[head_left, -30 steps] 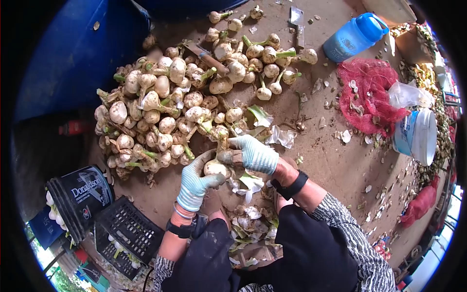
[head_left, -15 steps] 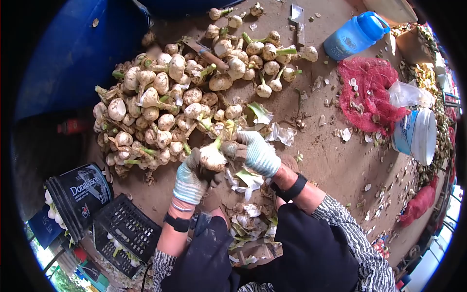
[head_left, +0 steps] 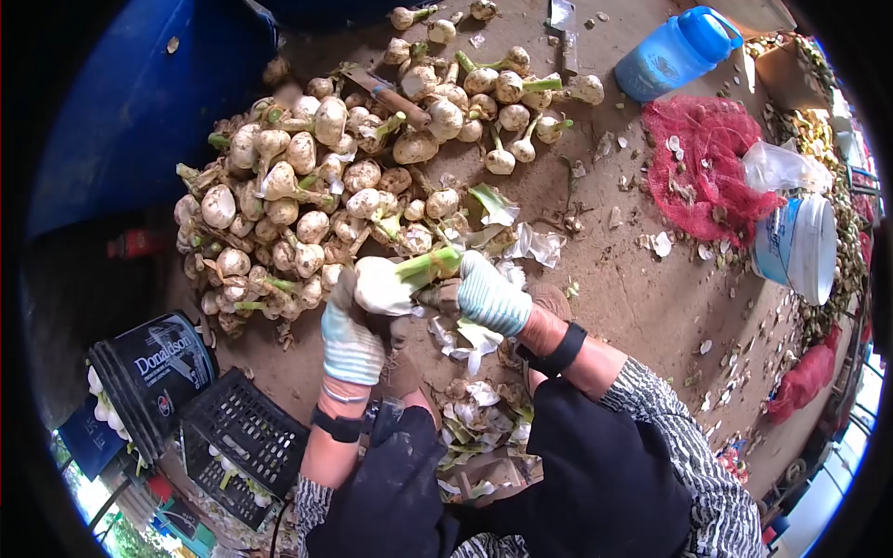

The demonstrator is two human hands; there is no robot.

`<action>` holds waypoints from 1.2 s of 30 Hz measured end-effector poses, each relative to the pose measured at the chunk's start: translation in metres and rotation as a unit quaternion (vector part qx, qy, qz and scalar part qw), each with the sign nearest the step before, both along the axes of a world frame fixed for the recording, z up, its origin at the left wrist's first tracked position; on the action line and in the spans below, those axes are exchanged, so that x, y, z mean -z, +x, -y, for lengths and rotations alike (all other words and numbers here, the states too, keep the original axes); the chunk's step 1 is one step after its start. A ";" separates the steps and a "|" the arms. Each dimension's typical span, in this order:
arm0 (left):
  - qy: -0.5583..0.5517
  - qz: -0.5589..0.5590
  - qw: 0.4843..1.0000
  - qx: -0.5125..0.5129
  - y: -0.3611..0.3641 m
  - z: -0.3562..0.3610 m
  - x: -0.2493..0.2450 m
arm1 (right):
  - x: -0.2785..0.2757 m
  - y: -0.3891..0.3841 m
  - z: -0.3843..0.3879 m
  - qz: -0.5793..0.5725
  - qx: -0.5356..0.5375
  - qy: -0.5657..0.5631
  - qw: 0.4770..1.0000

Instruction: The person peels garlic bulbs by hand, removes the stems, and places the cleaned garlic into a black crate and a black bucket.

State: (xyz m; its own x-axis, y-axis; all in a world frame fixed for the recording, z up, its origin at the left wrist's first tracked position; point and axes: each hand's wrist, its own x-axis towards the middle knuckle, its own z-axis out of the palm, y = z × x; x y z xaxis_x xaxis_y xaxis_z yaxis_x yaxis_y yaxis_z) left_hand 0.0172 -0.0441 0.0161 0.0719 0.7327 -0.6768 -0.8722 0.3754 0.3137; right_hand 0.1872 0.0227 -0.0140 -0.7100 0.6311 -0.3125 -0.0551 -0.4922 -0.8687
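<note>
The garlic bulb (head_left: 379,284) is held just above the bench (head_left: 633,307), at the near edge of the garlic heap (head_left: 298,205). The left hand (head_left: 352,337) has its gloved fingers closed round the white head, and the right hand (head_left: 490,298) grips the green stalk (head_left: 430,267). With too hard a pull, I'd say, the stalk could snap short, or the bulb could slip into the peelings (head_left: 479,418).

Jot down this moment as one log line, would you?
left hand: grips garlic bulb | right hand: grips its green stalk | nearby: garlic pile, peelings, black bucket
</note>
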 end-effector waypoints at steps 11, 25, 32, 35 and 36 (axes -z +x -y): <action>0.057 -0.356 0.916 0.179 -0.007 -0.013 0.015 | 0.017 -0.006 0.001 0.079 0.128 -0.126 0.981; 0.054 -0.393 0.902 0.172 -0.001 -0.015 0.007 | 0.019 -0.005 0.000 0.082 0.092 -0.070 0.990; 0.128 -0.437 0.865 0.211 -0.001 -0.017 0.000 | 0.023 0.015 0.002 0.070 0.070 -0.183 0.978; 0.125 -0.342 0.902 0.231 -0.014 -0.021 0.003 | 0.031 0.019 0.010 0.058 0.021 0.281 0.958; 0.114 -0.260 0.932 0.227 -0.016 -0.021 0.006 | 0.032 0.016 0.011 0.057 0.019 0.280 0.958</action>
